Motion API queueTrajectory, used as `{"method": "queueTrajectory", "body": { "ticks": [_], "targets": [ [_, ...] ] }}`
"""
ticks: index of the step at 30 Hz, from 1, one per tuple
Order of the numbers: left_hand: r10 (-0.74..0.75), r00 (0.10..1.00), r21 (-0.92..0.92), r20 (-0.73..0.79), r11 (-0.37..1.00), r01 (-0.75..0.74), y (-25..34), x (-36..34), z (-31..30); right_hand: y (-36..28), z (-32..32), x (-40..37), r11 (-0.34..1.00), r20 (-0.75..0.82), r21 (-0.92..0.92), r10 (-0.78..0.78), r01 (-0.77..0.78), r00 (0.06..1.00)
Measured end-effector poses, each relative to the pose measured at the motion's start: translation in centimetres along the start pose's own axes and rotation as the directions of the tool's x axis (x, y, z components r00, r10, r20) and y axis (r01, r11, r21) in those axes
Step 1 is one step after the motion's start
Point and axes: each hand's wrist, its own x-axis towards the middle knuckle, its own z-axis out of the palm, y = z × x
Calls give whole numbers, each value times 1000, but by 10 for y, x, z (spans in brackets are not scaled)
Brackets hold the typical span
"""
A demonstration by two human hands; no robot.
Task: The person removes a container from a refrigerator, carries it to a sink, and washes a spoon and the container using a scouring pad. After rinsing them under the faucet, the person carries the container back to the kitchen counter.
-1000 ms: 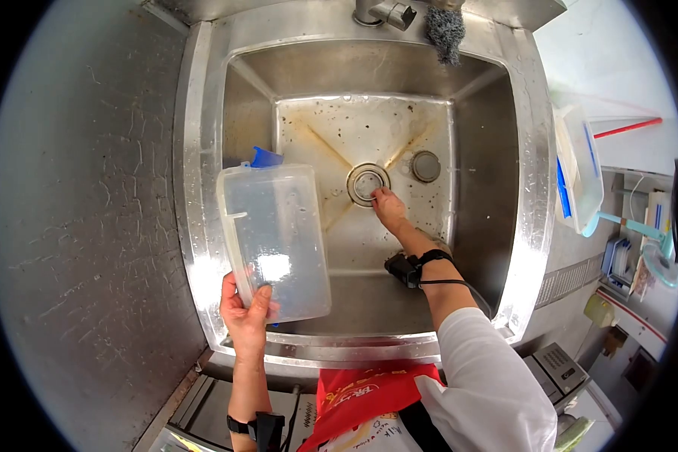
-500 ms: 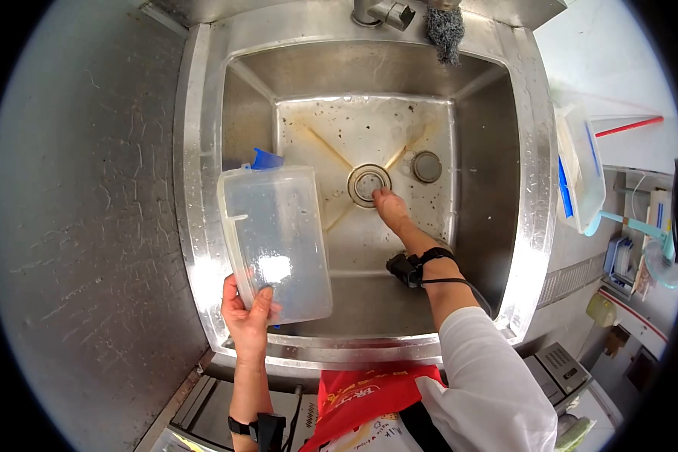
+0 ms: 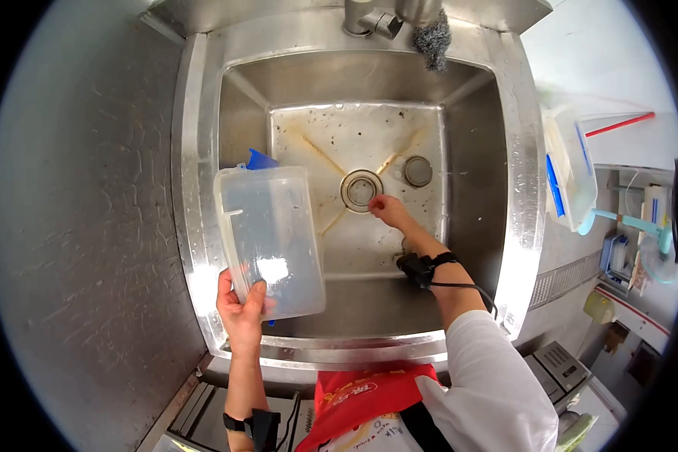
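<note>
Head view: my right hand [image 3: 388, 212] has drawn back to the rim of the round steel drain [image 3: 361, 192], easing off there, I judge; can't tell whether it's pinching anything. Left hand [image 3: 240, 313] grips the translucent rectangular plastic box [image 3: 277, 226], over the silvery steel sink [image 3: 521, 151]'s left side.

Right hand [image 3: 386, 211]: drawn back slightly toward the near right over the past second — its fingertips now lie over the near right edge of the drain [image 3: 361, 191], and I can see more of the drain's inner disc. Right forearm [image 3: 431, 255]: swung a little to the right, carrying the black wrist device [image 3: 414, 269] with it. Head view: shifted slightly — the tap [image 3: 384, 25] and the grey scrubber [image 3: 432, 45], on the far side, now show more fully.
</note>
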Motion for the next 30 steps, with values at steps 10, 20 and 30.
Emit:
{"method": "queueTrajectory", "body": {
  "ticks": [10,20,30],
  "targets": [
    [78,983,-125,164,990,-58,11,9,17,-171,-159,-91,349,-129,916,-212,199,969],
    [16,974,-63,228,998,-2,8,13,34,-313,-206,-47,365,-339,867,-64,338,939],
    [5,973,-67,229,998,11,13,14,30,-281,-224,34,723,-673,445,-119,528,730]
  ]
}}
